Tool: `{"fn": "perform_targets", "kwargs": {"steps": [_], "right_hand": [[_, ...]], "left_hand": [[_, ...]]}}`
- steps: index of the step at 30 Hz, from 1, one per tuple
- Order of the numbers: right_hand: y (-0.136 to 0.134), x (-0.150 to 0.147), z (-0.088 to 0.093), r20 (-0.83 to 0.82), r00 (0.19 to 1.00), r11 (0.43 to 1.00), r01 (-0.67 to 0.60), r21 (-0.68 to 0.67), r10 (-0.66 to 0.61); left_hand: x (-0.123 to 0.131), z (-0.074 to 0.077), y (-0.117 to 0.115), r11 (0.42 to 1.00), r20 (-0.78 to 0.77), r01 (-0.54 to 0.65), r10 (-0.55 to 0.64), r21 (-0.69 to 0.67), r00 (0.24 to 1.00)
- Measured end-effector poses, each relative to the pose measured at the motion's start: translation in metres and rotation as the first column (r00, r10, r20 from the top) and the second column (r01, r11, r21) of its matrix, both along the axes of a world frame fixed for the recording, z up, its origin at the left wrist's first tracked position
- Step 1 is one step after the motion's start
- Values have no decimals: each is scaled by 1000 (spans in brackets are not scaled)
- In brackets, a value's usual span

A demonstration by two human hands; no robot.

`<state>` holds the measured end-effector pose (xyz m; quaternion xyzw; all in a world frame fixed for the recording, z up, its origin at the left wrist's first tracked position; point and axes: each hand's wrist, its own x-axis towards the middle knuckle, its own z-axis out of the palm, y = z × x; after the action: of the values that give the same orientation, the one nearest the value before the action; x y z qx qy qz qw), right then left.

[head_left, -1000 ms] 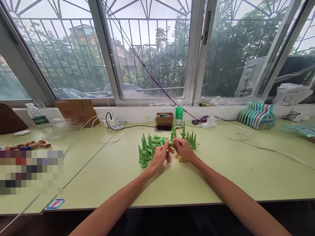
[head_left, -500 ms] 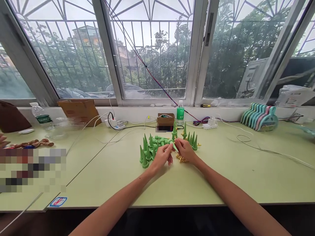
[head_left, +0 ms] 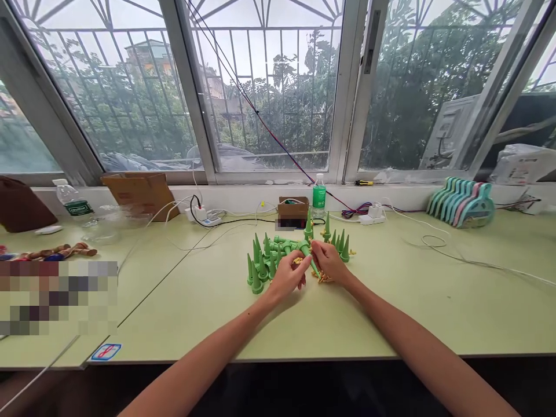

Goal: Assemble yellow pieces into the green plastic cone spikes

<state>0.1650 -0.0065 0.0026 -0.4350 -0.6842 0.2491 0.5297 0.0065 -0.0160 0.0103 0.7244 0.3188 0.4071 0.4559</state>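
My left hand (head_left: 290, 275) is closed on a green plant-watering spike (head_left: 314, 268), which tilts with its wide end up and its point down to the right. Against the spike's side, my right hand (head_left: 332, 262) has its fingers pinched together; what lies in them is hidden. Behind and left of my left hand, several more green spikes (head_left: 256, 281) stand on their wide ends, and others lie in a heap (head_left: 284, 243). Small yellow pieces (head_left: 322, 278) are piled below my right hand. Further green spikes (head_left: 345, 250) stand beyond it.
A small brown box (head_left: 293, 212) and a green-labelled bottle (head_left: 319, 197) stand behind the spikes. Cables and a power strip (head_left: 372, 219) run along the wall. Pastel hangers (head_left: 461, 204) stand at right. A cardboard box (head_left: 138, 194) and wooden-looking items (head_left: 72, 251) are at left.
The green spike between my hands has turned, so its point reaches lower and more of its wide end shows. Both hands stay close together. The view has tipped slightly down.
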Motion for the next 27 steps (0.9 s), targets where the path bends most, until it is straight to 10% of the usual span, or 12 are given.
{"fn": "perform_targets", "kwargs": {"steps": [27], "right_hand": [[3, -7, -6, -31, 998, 997, -58, -44, 57]], "left_hand": [[1, -7, 5, 969, 16, -209, 209, 129, 978]]}}
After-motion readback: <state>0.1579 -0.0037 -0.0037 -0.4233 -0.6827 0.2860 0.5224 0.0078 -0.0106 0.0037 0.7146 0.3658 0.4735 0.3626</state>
